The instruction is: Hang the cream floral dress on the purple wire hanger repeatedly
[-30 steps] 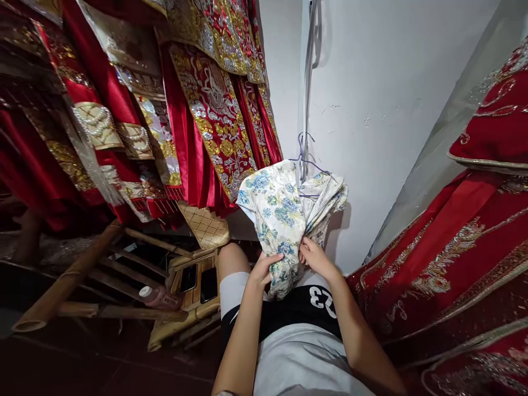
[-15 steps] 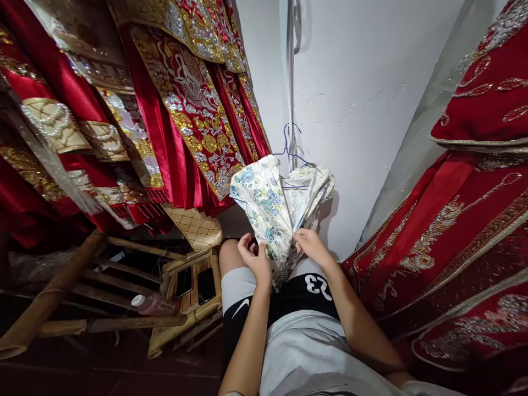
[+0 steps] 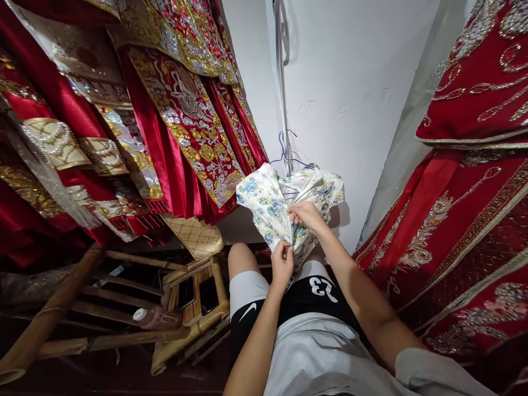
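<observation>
In the head view a white floral garment (image 3: 267, 199), with blue and yellow flowers, hangs in front of me on a thin purple hanger (image 3: 282, 145). My right hand (image 3: 307, 216) pinches its front edge just below the V-shaped neckline. Lower on the same front edge, my left hand (image 3: 282, 263) is closed on the cloth with thumb and fingertips. The garment's lower part hangs down between my knees and is partly hidden by my hands.
Embroidered red and gold garments (image 3: 198, 126) hang at the left, and more red beaded garments (image 3: 437, 220) at the right. A bamboo chair (image 3: 193, 324) at the lower left carries two dark phones (image 3: 209, 294) and a pink bottle (image 3: 159, 318). Behind is a white wall (image 3: 350, 71).
My right hand has moved up the garment's front edge toward the neckline. My left hand has come right and closed on the edge, and the garment's right side has spread out more.
</observation>
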### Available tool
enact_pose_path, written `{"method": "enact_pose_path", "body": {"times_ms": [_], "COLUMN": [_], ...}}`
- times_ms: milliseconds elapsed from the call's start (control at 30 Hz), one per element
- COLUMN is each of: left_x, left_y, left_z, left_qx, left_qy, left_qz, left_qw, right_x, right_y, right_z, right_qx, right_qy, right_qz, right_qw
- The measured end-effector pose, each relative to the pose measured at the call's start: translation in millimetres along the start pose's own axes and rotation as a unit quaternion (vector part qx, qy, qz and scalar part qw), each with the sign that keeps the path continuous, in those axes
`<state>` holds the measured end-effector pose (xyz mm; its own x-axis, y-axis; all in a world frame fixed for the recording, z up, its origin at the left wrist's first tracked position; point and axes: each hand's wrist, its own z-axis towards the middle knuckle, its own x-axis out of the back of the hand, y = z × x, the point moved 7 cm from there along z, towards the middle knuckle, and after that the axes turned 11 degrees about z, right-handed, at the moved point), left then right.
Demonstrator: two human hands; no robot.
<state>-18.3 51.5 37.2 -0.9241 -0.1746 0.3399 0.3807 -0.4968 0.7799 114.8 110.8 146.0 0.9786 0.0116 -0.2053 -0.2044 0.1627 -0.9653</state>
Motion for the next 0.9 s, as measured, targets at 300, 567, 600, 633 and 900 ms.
{"method": "enact_pose_path", "body": {"times_ms": [300, 567, 600, 633, 900], "left_x": [-35.4, 32.9, 44.2, 51.9, 64.0], "left_y": [3, 72, 87, 102, 157], "left_z": [-7, 100, 121, 140, 200], "left_qx": [-0.069, -0.158, -0.174, -0.190, -0.251], "left_qy": [-0.112, -0.001, 0.021, 0.027, 0.046], "left_qz": [0.066, 0.029, 0.032, 0.044, 0.188], "left_qw": [0.989, 0.987, 0.984, 0.980, 0.948], "right_x": [-9, -7, -8, -9, -3], "right_y": [-79, -70, -73, -78, -84], "right_z": [82, 54, 50, 47, 55], "right_qx": [0.085, 0.108, 0.112, 0.117, 0.123], "right_qy": [0.052, 0.003, -0.005, -0.016, -0.020], "right_qz": [0.039, 0.037, 0.033, 0.027, -0.061], "right_qw": [0.994, 0.993, 0.993, 0.993, 0.990]}}
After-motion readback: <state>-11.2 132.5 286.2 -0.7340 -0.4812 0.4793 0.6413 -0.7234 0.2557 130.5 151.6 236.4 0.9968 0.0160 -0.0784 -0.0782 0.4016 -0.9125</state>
